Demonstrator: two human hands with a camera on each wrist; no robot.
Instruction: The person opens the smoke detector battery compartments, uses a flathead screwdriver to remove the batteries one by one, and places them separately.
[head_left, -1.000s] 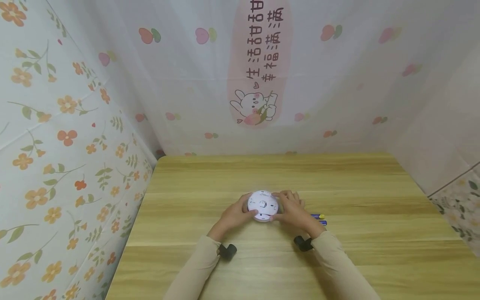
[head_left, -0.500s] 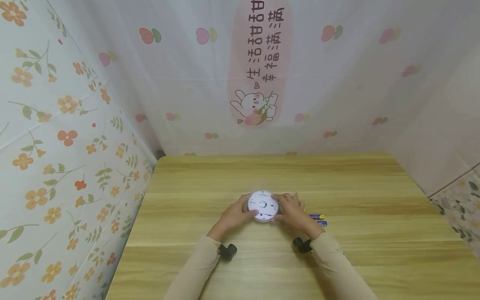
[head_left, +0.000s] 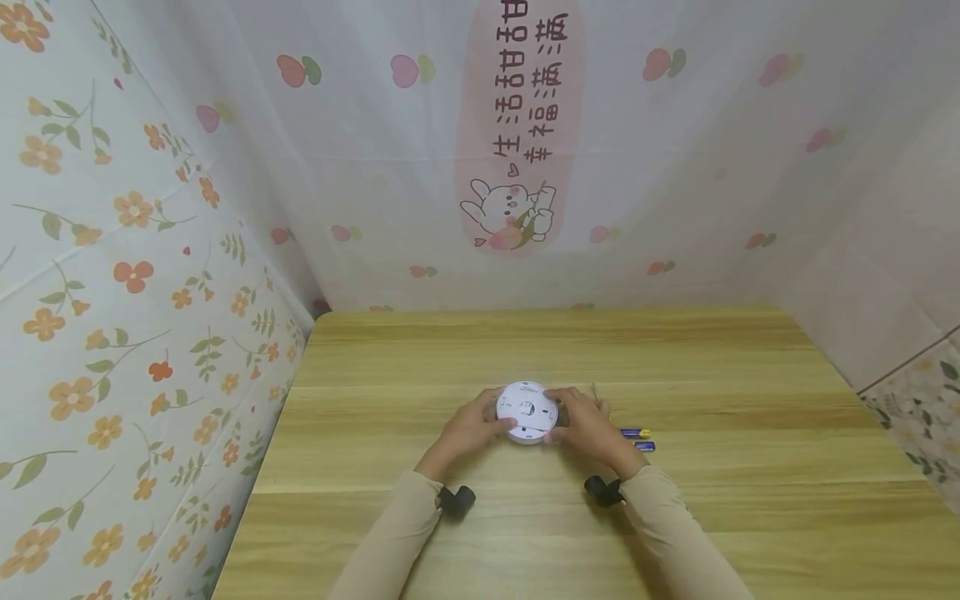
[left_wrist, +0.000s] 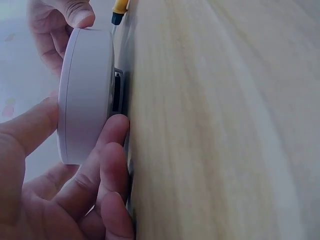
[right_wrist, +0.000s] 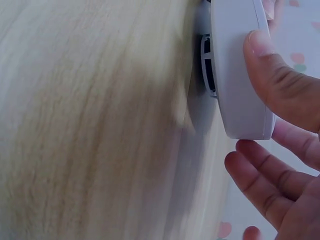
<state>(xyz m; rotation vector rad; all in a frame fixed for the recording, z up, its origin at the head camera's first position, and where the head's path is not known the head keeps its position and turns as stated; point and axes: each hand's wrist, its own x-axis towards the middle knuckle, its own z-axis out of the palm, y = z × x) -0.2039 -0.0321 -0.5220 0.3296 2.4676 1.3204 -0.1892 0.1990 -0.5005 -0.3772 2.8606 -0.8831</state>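
Both hands hold a round white smoke detector [head_left: 527, 412] low over the table, its labelled back plate facing up. My left hand [head_left: 471, 427] grips the left side, thumb on the near rim; in the left wrist view its fingers reach beneath the casing [left_wrist: 86, 95]. On the opposite side my right hand [head_left: 590, 427] pinches the edge, with the thumb [right_wrist: 272, 75] across the rim in the right wrist view. A slotted vent [right_wrist: 207, 65] projects from the underside toward the tabletop.
Two blue batteries [head_left: 636, 434] with yellow showing lie right of the right hand. A screwdriver [left_wrist: 120, 7] with a yellow handle lies beyond the detector, partly hidden by the right hand in the head view. The wooden table [head_left: 420, 567] meets a patterned curtain [head_left: 375, 192] behind.
The right hand's outer fingers have drawn in slightly, uncovering the screwdriver shaft beside them. The detector and left hand stay almost where they were.
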